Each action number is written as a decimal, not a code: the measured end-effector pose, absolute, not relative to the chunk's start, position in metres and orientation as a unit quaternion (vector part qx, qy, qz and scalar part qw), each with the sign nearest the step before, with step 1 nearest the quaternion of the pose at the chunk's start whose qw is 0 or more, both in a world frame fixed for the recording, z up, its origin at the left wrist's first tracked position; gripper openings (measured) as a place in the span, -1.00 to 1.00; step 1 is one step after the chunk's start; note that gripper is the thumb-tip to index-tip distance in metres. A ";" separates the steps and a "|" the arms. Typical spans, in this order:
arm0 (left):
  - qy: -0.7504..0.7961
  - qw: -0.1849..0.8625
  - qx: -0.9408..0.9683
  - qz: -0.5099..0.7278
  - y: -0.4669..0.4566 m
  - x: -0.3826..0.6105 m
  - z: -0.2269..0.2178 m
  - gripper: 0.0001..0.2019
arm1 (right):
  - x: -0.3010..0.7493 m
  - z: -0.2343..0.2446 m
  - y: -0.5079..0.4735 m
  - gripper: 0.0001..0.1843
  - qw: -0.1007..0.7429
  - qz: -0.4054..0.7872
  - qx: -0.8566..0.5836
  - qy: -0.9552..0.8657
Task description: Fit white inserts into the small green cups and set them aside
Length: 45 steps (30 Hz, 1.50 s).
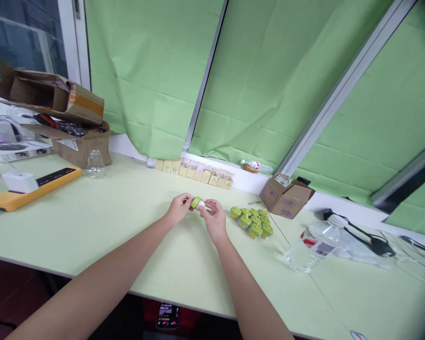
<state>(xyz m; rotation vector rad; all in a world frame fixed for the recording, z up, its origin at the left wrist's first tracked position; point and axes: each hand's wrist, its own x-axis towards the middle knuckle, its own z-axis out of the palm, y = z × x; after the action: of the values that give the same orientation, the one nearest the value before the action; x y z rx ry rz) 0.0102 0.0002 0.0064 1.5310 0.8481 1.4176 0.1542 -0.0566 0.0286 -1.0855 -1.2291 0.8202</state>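
My left hand [179,207] and my right hand [214,218] meet over the middle of the pale green table [127,245]. Between their pinched fingertips they hold a small green and white jar [197,203], just above the tabletop. Right of my right hand lies a cluster of several similar green jars [252,222]. Behind my hands a row of small cream and green boxes [194,172] stands along the wall.
An open brown carton [286,193] sits at the back right, a clear plastic water bottle [313,245] lies on its side further right, beside black cables [368,238]. At left are a yellow and black device [31,189], a glass jar [95,164] and stacked cardboard boxes [56,118].
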 end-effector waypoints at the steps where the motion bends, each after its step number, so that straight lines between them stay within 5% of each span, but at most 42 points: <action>1: 0.338 0.442 0.603 0.571 0.000 0.011 0.006 -0.71 | 0.153 0.029 -0.057 -0.51 0.610 0.344 -0.469 -0.539; 18: 0.262 0.644 0.442 0.567 -0.021 0.020 0.025 -0.59 | 0.146 0.043 -0.065 -0.57 0.634 0.325 -0.444 -0.543; 45: 0.210 0.709 0.438 0.511 -0.022 0.009 0.026 -0.63 | 0.145 0.043 -0.069 -0.48 0.620 0.274 -0.476 -0.561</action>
<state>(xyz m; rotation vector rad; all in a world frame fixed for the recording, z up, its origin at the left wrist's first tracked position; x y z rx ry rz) 0.0094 -0.0223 0.0261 0.9712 0.4666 1.1343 0.1447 -0.0692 0.0432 -1.0939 -1.2890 0.6307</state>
